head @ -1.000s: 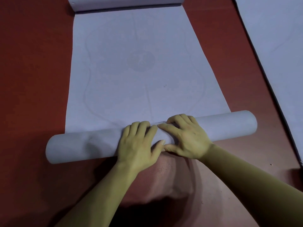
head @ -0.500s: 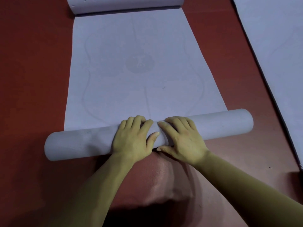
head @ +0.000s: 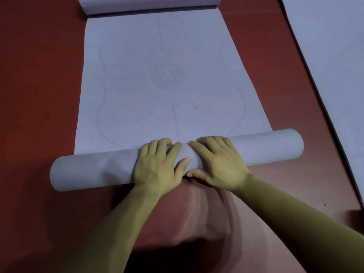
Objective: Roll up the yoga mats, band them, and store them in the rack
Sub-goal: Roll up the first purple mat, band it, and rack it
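Note:
A pale lilac yoga mat [head: 161, 79] lies flat on the red floor, running away from me. Its near end is wound into a roll [head: 94, 170] that lies crosswise, from lower left to upper right. My left hand [head: 157, 164] and my right hand [head: 218, 160] lie side by side on the middle of the roll, palms down. Their fingers curve over the top of the roll and press on it. The far end of the mat curls up in a small roll [head: 149, 4] at the top edge.
A second pale mat [head: 334, 56] lies flat at the right, its dark edge running diagonally. Red floor [head: 39, 85] surrounds both mats. My shadow falls on the floor between my forearms.
The roll has moved a little farther along the mat, away from me, and both hands have gone with it. The fingers of the left hand reach farther over the top.

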{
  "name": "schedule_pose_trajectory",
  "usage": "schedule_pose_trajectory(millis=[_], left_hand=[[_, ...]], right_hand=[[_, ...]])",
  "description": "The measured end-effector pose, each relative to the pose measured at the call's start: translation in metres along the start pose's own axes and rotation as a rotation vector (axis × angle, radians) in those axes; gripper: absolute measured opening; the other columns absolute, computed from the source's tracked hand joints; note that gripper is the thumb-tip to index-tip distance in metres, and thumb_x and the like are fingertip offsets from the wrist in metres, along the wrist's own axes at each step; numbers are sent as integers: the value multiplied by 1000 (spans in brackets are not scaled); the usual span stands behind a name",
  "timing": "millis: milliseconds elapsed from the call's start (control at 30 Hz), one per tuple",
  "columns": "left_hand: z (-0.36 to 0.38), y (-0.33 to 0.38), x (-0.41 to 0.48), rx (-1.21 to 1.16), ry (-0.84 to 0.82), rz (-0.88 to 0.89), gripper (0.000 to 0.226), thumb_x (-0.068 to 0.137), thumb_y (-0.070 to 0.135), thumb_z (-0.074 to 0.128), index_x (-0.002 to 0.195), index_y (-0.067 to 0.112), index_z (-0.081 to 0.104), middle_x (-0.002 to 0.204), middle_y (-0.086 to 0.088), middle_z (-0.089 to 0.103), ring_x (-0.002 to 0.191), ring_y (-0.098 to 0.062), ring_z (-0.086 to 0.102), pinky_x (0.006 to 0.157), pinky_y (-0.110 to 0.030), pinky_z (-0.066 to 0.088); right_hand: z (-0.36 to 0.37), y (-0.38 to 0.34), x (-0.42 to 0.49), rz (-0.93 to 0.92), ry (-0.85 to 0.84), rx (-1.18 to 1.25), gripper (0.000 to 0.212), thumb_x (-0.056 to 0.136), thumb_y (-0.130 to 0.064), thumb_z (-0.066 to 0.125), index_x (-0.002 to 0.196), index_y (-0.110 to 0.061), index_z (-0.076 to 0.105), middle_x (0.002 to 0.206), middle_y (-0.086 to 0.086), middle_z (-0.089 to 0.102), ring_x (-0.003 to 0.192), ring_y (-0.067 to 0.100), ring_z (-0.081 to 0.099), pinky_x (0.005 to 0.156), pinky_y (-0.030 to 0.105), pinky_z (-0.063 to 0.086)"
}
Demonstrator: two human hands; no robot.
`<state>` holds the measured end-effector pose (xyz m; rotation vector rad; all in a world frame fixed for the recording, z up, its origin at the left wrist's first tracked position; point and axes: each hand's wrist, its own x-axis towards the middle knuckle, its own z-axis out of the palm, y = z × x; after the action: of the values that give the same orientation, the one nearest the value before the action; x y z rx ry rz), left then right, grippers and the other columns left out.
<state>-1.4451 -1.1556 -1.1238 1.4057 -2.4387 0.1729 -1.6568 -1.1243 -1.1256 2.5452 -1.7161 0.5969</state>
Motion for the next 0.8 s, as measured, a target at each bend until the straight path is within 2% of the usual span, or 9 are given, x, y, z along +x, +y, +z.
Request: schedule_pose_trajectory(millis=[167,367,467,533,667,800], left_hand=[[1,-2,5,16,-8,0,49,97,53,41,114,17,68,105,-6,61,88,-29,57,80,-44,44],[1,-2,8,-27,15,3,49,100,51,41,116,14,68,106,-7,62,88,-29,59,82,-42,45],[-1,-1,3,-79,78,-12,44,97,48,51,118,13,68,115,-9,63,99,-28,58,88,-43,46],[-1,-2,0,-87,106,-18,41,94,48,55,113,14,69,114,-7,64,99,-30,58,89,-43,46],[3,-4,3,-48,110,4,40,96,49,53,108,15,69,108,-7,63,95,-31,57,84,-43,46],[5,-9,14,-66,95,2,39,95,49,54,107,15,70,103,-6,62,89,-30,57,78,-44,44]], right_hand=[[1,0,0,-9,57,1,77,81,-69,72,130,-9,65,120,10,63,109,29,59,97,43,45],[5,0,1,-29,110,54,69,82,-64,68,119,-6,69,112,12,64,100,32,60,91,43,48],[5,4,4,-35,108,57,70,80,-63,75,120,-6,69,111,10,65,99,31,60,90,42,48],[5,5,6,-37,105,58,71,78,-63,78,121,-7,70,111,10,65,99,30,60,89,42,49],[5,6,7,-21,77,71,74,83,-68,67,125,-7,68,114,9,64,102,29,60,92,40,48],[5,5,9,13,64,72,75,85,-67,69,129,-6,66,118,12,62,106,31,60,95,43,48]])
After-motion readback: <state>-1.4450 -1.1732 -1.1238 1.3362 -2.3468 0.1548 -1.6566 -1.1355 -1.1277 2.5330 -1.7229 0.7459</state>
